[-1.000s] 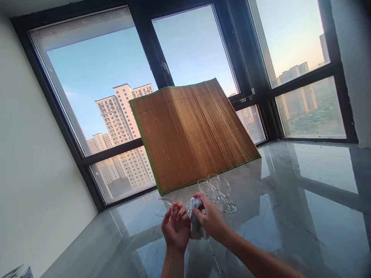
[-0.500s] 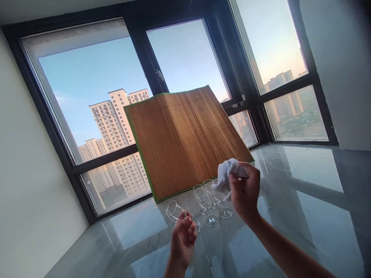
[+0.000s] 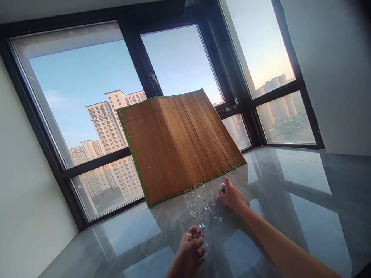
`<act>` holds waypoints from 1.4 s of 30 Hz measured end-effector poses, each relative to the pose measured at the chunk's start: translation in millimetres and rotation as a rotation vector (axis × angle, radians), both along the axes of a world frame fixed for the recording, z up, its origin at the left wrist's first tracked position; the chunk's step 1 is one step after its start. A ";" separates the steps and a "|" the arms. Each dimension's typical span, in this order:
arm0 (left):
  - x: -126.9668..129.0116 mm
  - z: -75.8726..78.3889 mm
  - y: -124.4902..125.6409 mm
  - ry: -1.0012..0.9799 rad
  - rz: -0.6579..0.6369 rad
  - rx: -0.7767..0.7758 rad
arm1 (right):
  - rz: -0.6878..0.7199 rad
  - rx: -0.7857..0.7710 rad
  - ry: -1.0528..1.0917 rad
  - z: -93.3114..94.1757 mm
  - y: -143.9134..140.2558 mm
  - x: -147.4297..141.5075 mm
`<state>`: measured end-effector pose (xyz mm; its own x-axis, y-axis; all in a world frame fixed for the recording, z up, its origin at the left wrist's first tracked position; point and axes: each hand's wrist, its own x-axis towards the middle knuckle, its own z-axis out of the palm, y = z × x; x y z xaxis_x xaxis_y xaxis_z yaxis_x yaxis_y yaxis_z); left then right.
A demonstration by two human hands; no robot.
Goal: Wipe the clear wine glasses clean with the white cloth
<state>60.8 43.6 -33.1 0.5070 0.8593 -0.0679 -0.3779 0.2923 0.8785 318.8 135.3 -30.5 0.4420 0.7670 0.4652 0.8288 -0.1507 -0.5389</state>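
My left hand [image 3: 193, 245] is closed round a clear stemmed glass [image 3: 206, 249] low in front of me. Its foot shows on the right of my fingers, and part of its bowl shows faintly above them. Just beyond, several more stemmed glasses [image 3: 203, 226] stand upright in a close group on the shiny grey surface. To the right of that group is my right hand [image 3: 232, 196], fingers curled. A small bit of the white cloth [image 3: 222, 187] shows at its left side; the rest is hidden by the hand.
A brown slatted mat [image 3: 179, 143] with green edging leans against the window behind the glasses. Dark window frames [image 3: 95, 158] enclose the glossy grey ledge [image 3: 304, 181], which reflects the panes. A pale wall [image 3: 23, 173] stands at the left.
My right hand has lowered, and the cloth, which hung loose from it, is now mostly out of sight. My left hand has shifted down and right with its glass. The view has tilted slightly.
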 end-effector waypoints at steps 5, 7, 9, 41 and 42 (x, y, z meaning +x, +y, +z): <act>2.7 1.5 -3.8 -0.004 -0.023 -0.030 | -0.068 0.075 -0.138 -2.1 1.6 -0.1; 3.1 0.0 -2.6 0.011 -0.030 -0.030 | 0.017 0.052 -0.160 -7.4 4.1 -0.1; 4.2 -3.7 -0.6 0.020 -0.040 -0.019 | 0.116 0.006 -0.132 -12.1 6.9 -0.5; -1.1 -6.7 16.4 0.968 0.423 0.799 | -0.015 -0.239 -0.148 -8.2 -0.1 -9.4; -4.1 -5.3 15.2 0.948 0.413 0.820 | -0.012 -0.253 -0.154 -8.9 -0.5 -10.4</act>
<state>56.7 58.8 -38.4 0.2433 0.8999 0.3618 0.5452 -0.4354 0.7164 308.4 134.9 -39.4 0.3912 0.8622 0.3219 0.8951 -0.2751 -0.3510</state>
